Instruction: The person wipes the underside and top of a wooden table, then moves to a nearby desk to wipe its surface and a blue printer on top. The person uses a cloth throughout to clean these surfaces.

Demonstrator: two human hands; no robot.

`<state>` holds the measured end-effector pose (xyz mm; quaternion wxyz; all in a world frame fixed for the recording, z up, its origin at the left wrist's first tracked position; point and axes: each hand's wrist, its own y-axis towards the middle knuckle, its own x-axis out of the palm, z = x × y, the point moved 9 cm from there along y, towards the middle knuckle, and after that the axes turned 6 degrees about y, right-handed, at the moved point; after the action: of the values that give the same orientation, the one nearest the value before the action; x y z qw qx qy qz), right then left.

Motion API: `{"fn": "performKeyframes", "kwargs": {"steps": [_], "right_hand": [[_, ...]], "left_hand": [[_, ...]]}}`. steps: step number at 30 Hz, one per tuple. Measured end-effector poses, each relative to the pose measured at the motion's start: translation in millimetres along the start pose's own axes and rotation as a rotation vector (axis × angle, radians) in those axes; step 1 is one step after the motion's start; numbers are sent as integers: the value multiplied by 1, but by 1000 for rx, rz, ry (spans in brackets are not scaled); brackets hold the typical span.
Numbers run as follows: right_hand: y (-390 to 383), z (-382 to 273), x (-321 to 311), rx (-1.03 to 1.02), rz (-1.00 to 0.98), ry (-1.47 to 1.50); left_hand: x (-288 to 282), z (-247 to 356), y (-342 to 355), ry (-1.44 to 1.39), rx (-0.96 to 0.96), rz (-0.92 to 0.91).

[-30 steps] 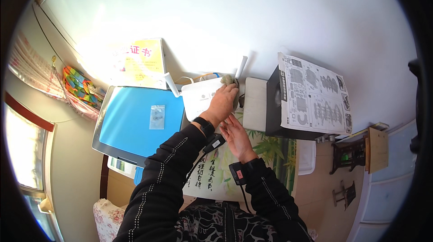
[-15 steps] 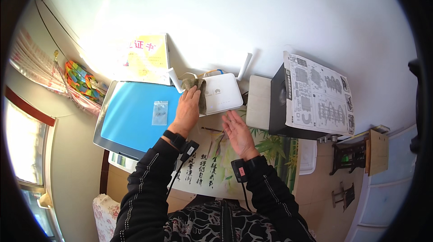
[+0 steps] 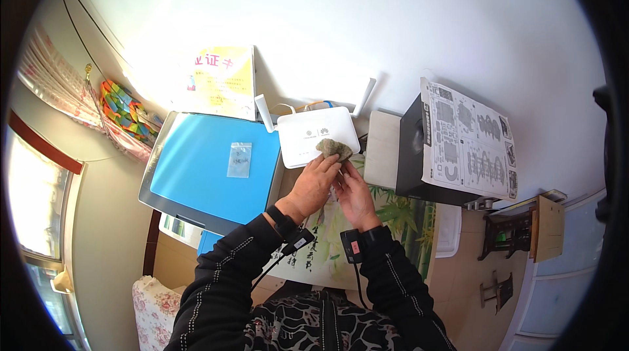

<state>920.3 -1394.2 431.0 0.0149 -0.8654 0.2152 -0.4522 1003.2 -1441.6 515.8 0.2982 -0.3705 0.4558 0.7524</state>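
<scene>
A white router with upright antennas sits at the middle of the desk. A crumpled olive-green cloth lies over its front right part. My left hand has its fingertips closed on the cloth's lower side. My right hand is just right of it, fingers curled up at the cloth and the router's front edge; part of them is hidden behind my left hand.
A blue-lidded printer with a small plastic bag stands left, a yellow folder behind. To the right are a beige pad and black box topped by a printed sheet. A bamboo-patterned mat covers the desk.
My left hand and the cloth moved from the router's right end to its left, then to the lower right front. My right hand, apart half a second ago, now meets the cloth.
</scene>
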Motion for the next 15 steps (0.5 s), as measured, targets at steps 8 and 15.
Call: {"fn": "performKeyframes", "kwargs": {"steps": [8, 15], "right_hand": [[-1, 0, -7, -23, 79, -83], [5, 6, -13, -30, 54, -91]], "left_hand": [[-35, -18, -38, -131, -121, 36], [-40, -30, -39, -98, -77, 60]]}}
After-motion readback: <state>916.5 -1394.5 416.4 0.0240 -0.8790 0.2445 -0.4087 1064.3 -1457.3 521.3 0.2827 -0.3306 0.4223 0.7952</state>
